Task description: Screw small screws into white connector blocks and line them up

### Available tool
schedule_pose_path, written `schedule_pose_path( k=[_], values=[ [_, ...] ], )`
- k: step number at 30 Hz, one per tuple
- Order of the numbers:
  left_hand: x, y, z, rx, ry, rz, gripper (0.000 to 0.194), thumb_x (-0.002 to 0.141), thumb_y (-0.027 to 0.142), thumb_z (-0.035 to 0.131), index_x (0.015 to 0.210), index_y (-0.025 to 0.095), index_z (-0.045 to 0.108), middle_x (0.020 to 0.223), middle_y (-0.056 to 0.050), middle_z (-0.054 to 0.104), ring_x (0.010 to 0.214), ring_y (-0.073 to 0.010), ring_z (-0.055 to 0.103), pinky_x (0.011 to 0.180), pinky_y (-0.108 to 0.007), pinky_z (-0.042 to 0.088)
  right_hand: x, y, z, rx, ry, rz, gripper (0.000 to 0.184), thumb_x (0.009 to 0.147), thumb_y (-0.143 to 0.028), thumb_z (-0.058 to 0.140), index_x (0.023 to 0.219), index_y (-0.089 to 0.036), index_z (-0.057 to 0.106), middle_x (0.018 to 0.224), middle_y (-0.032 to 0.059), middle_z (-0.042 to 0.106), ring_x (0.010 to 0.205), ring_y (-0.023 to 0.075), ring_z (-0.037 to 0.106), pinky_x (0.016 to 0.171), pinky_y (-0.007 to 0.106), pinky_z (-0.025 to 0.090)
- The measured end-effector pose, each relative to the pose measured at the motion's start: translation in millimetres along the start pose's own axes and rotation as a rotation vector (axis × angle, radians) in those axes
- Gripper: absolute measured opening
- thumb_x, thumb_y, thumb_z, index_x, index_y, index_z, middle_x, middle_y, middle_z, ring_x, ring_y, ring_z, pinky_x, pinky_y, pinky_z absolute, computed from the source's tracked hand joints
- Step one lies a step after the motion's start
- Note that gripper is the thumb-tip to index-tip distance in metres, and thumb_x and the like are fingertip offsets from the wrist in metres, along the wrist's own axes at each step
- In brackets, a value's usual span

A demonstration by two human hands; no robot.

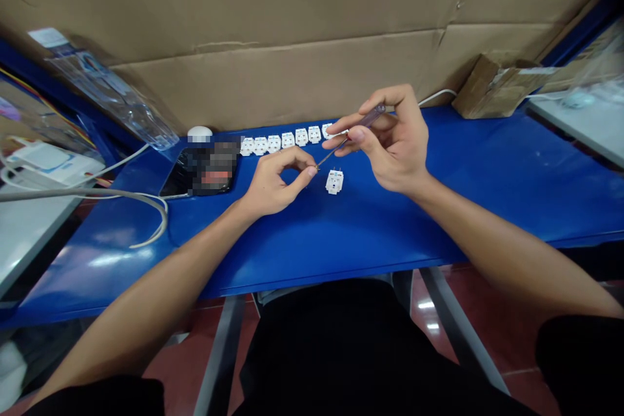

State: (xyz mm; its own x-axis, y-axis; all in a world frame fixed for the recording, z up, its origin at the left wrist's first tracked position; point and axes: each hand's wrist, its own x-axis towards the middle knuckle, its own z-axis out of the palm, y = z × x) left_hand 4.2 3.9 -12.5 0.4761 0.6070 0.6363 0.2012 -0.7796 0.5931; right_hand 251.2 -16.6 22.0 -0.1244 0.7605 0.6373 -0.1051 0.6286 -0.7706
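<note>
My right hand (pixel 397 143) grips a screwdriver (pixel 373 117) with a translucent purple handle, its thin shaft slanting down to the left. The tip meets a tiny metal piece (pixel 316 168) pinched between the thumb and forefinger of my left hand (pixel 277 181); it is too small to name. Just below and right of the tip, a white plastic socket-like part (pixel 334 182) with metal prongs lies on the blue tabletop (pixel 312 240). Behind my hands, several similar white parts (pixel 287 140) stand in a row, the right end partly hidden by my right fingers.
Left of the row lies a dark phone (pixel 209 169), with a white rounded object (pixel 199 134) behind it. A clear plastic bottle (pixel 117 94) leans at the left near loose cables (pixel 156 208). An open cardboard box (pixel 492 88) stands at the back right, against a cardboard wall (pixel 292 71).
</note>
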Motion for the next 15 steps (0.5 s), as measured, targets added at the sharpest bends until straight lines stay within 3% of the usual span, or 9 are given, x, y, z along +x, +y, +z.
schedule_pose_path(
  k=[15],
  values=[
    [-0.9, -1.4, -0.6, -0.009, 0.009, -0.010, 0.017, 0.110, 0.036, 0.072, 0.102, 0.021, 0.074, 0.092, -0.004, 0.079, 0.081, -0.0145, 0.074, 0.077, -0.030, 0.064, -0.5, -0.2, -1.8, 0.005, 0.019, -0.002, 0.046, 0.099, -0.066, 0.084, 0.118, -0.035, 0.056, 0.113, 0.0005, 0.087, 0.103, 0.0244, 0.089, 0.082, 0.040, 0.078]
  ],
)
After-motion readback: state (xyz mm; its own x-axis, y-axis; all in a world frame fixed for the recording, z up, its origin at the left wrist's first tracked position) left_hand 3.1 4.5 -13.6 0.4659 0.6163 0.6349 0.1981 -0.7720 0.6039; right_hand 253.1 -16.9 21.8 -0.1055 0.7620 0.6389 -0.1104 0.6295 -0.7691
